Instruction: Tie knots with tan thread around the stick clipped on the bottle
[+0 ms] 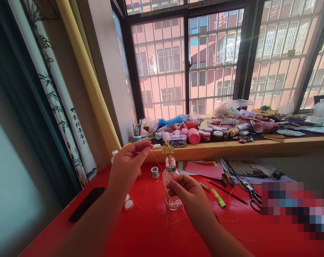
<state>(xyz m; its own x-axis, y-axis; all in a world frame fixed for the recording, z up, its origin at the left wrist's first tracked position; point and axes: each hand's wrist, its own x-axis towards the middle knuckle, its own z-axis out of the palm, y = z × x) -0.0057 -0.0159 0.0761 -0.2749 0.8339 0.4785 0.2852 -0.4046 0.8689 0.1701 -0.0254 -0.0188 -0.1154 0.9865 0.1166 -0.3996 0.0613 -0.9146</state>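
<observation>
A clear bottle (175,204) stands upright on the red table, with a green band around its neck. A gold-coloured clip (167,150) sits above its mouth, and thin strands hang below the clip. My left hand (130,162), raised to the left of the clip, is closed in a pinch on a thin thread (157,160) that slants down toward the bottle. In front of the bottle's right side, my right hand (190,195) is also pinched closed. What its fingertips hold, if anything, is too fine to make out.
A small thread spool (155,172) lies left of the bottle, near a white cap (128,205) and a black phone (87,204). Scissors (251,192), a green-yellow case (218,198) and pink paper (203,169) lie to the right. Craft supplies crowd the windowsill (204,151).
</observation>
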